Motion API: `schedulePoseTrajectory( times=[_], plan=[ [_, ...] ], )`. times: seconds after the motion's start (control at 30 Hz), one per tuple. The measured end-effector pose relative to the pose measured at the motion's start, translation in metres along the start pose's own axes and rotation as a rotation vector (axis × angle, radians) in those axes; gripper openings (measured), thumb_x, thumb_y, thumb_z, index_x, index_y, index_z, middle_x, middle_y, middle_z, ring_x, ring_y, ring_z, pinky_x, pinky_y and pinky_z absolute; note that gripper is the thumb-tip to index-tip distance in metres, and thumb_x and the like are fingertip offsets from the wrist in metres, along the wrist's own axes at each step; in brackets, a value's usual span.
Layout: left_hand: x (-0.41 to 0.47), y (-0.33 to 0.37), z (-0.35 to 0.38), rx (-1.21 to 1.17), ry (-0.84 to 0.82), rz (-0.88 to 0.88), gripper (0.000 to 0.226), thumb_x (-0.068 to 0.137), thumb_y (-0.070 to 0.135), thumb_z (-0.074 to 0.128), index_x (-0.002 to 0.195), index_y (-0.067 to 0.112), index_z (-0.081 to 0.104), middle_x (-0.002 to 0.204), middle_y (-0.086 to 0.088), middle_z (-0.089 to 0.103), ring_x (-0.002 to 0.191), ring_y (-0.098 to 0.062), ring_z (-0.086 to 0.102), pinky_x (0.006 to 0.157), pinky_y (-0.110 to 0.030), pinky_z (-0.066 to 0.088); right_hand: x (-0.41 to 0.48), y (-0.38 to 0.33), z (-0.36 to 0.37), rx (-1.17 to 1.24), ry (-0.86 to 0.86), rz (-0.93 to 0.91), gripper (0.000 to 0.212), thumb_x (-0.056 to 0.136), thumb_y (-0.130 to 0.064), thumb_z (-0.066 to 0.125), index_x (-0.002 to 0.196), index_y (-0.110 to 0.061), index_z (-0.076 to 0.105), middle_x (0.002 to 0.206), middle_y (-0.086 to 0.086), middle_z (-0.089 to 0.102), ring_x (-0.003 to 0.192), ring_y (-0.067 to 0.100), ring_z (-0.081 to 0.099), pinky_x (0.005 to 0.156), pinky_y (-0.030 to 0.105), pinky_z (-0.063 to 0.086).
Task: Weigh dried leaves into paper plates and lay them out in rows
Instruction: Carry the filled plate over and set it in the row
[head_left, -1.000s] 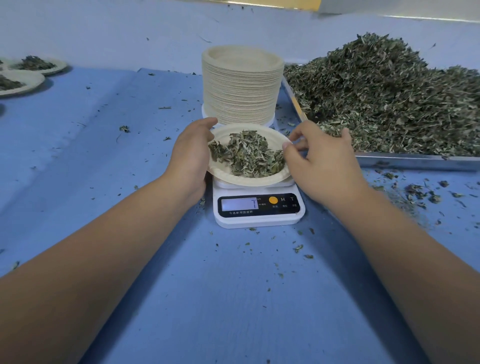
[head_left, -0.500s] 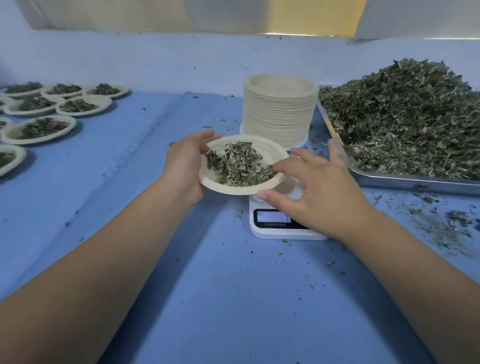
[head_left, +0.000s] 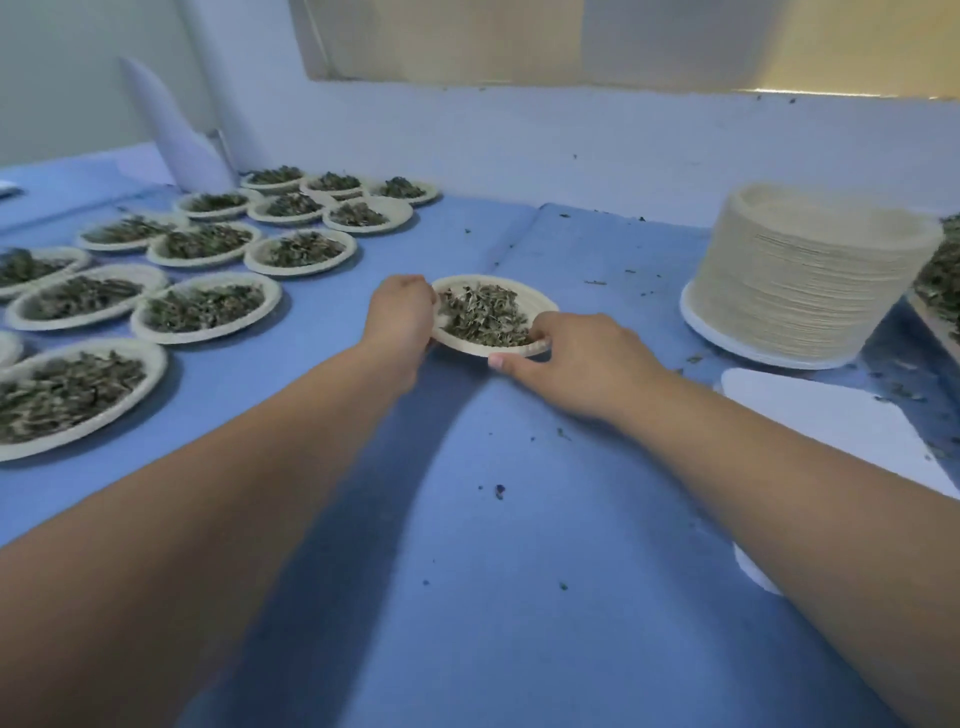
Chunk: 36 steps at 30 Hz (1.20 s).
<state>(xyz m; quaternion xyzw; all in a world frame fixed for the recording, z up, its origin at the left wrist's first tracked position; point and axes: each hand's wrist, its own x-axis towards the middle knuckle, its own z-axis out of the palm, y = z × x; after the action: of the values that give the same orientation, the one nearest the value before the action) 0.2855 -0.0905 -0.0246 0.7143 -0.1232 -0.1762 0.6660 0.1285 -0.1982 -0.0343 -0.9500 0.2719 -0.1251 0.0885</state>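
Filled plate (head_left: 460, 347), dried leaves (head_left: 483, 314) heaped in its middle: off the scale (head_left: 810, 415) now. A second ago it sat on the platform; half a second ago it was lifted just clear. It now hangs low over the blue worktop (head_left: 519, 519), between the laid-out plates (head_left: 274, 300) on the left and the stack of empty plates (head_left: 800, 280) on the right. Cannot tell whether its base touches the cloth.

Left hand (head_left: 402, 312): fingers curled round the far-left rim, grasping. Right hand (head_left: 576, 358): fingers hooked over the near rim, thumb laid along the edge below, also grasping the plate.

Reading: weighing of this portion looks finished and the step in hand is placing. The nearest row ends just left of the plate, so the open spot beside it seems the likely landing place. The scale stands bare, partly hidden by the right forearm. Leaf heap (head_left: 940, 270) shows at the right edge only.
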Motion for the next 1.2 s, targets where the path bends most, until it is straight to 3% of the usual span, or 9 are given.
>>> schedulePoseTrajectory(
  times=[0.03, 0.1, 0.17, 0.37, 0.47, 0.7, 0.87, 1.03, 1.2],
  plan=[
    [0.009, -0.001, -0.002, 0.085, 0.001, 0.028, 0.021, 0.089, 0.001, 0.043, 0.076, 0.011, 0.057, 0.065, -0.004, 0.056, 0.063, -0.024, 0.056, 0.054, -0.026, 0.04, 0.011, 0.001, 0.007, 0.028, -0.009, 0.018, 0.057, 0.082, -0.081, 0.048, 0.106, -0.03, 0.058, 0.103, -0.001, 0.066, 0.108, 0.03, 0.059, 0.073, 0.036, 0.038],
    [0.041, -0.003, -0.009, 0.229, 0.014, 0.054, 0.031, 0.092, 0.008, 0.043, 0.113, 0.001, 0.064, 0.111, -0.017, 0.067, 0.106, -0.035, 0.061, 0.085, -0.037, 0.052, 0.047, -0.002, 0.026, 0.056, 0.0, 0.034, 0.055, 0.083, -0.079, 0.049, 0.107, -0.03, 0.056, 0.112, 0.003, 0.067, 0.109, 0.031, 0.06, 0.074, 0.037, 0.043],
    [0.071, -0.002, -0.012, 0.313, 0.013, 0.053, 0.045, 0.096, 0.015, 0.045, 0.14, 0.008, 0.055, 0.141, -0.013, 0.058, 0.13, -0.032, 0.053, 0.109, -0.042, 0.044, 0.079, -0.004, 0.043, 0.052, 0.016, 0.057, 0.061, 0.085, -0.077, 0.049, 0.12, -0.028, 0.055, 0.119, 0.006, 0.066, 0.112, 0.033, 0.059, 0.083, 0.04, 0.048],
    [0.154, -0.001, -0.011, 0.729, -0.069, 0.315, 0.045, 0.097, 0.018, 0.048, 0.141, 0.013, 0.049, 0.131, -0.013, 0.062, 0.118, -0.033, 0.059, 0.087, -0.037, 0.047, 0.185, -0.01, 0.077, 0.063, 0.071, 0.131, 0.063, 0.089, -0.071, 0.048, 0.13, -0.023, 0.051, 0.125, 0.011, 0.064, 0.118, 0.036, 0.057, 0.098, 0.047, 0.047],
    [0.179, -0.014, -0.007, 0.958, -0.113, 0.423, 0.024, 0.102, 0.021, 0.044, 0.119, 0.007, 0.053, 0.112, -0.019, 0.063, 0.108, -0.038, 0.059, 0.072, -0.039, 0.038, 0.241, -0.009, 0.087, 0.07, 0.066, 0.202, 0.065, 0.088, -0.07, 0.048, 0.135, -0.026, 0.05, 0.133, 0.012, 0.061, 0.125, 0.037, 0.054, 0.103, 0.048, 0.045],
    [0.195, -0.028, -0.003, 1.138, -0.227, 0.595, 0.018, 0.103, 0.022, 0.038, 0.093, 0.012, 0.049, 0.111, -0.017, 0.057, 0.106, -0.032, 0.048, 0.074, -0.033, 0.022, 0.343, -0.006, 0.103, 0.153, 0.049, 0.282, 0.068, 0.088, -0.07, 0.049, 0.14, -0.028, 0.048, 0.145, 0.004, 0.055, 0.135, 0.033, 0.048, 0.113, 0.052, 0.035],
    [0.195, -0.034, 0.006, 1.226, -0.32, 0.637, 0.037, 0.105, 0.034, 0.031, 0.124, 0.01, 0.054, 0.132, -0.017, 0.052, 0.124, -0.035, 0.045, 0.105, -0.042, 0.034, 0.384, -0.005, 0.117, 0.156, 0.072, 0.288, 0.069, 0.089, -0.07, 0.046, 0.144, -0.028, 0.045, 0.147, 0.003, 0.053, 0.136, 0.034, 0.046, 0.111, 0.046, 0.037],
    [0.192, -0.034, 0.009, 1.246, -0.362, 0.606, 0.047, 0.106, 0.037, 0.028, 0.145, 0.019, 0.046, 0.153, -0.023, 0.037, 0.14, -0.037, 0.034, 0.119, -0.047, 0.023, 0.419, 0.008, 0.122, 0.202, 0.085, 0.318, 0.073, 0.092, -0.065, 0.05, 0.149, -0.019, 0.042, 0.149, 0.009, 0.049, 0.138, 0.034, 0.044, 0.11, 0.039, 0.04],
    [0.189, -0.035, 0.011, 1.245, -0.36, 0.594, 0.047, 0.105, 0.036, 0.028, 0.144, 0.017, 0.047, 0.154, -0.023, 0.037, 0.143, -0.038, 0.032, 0.121, -0.048, 0.021, 0.438, 0.019, 0.125, 0.155, 0.07, 0.314, 0.077, 0.095, -0.064, 0.046, 0.152, -0.014, 0.036, 0.152, 0.012, 0.046, 0.14, 0.036, 0.042, 0.111, 0.04, 0.038]
  ],
)
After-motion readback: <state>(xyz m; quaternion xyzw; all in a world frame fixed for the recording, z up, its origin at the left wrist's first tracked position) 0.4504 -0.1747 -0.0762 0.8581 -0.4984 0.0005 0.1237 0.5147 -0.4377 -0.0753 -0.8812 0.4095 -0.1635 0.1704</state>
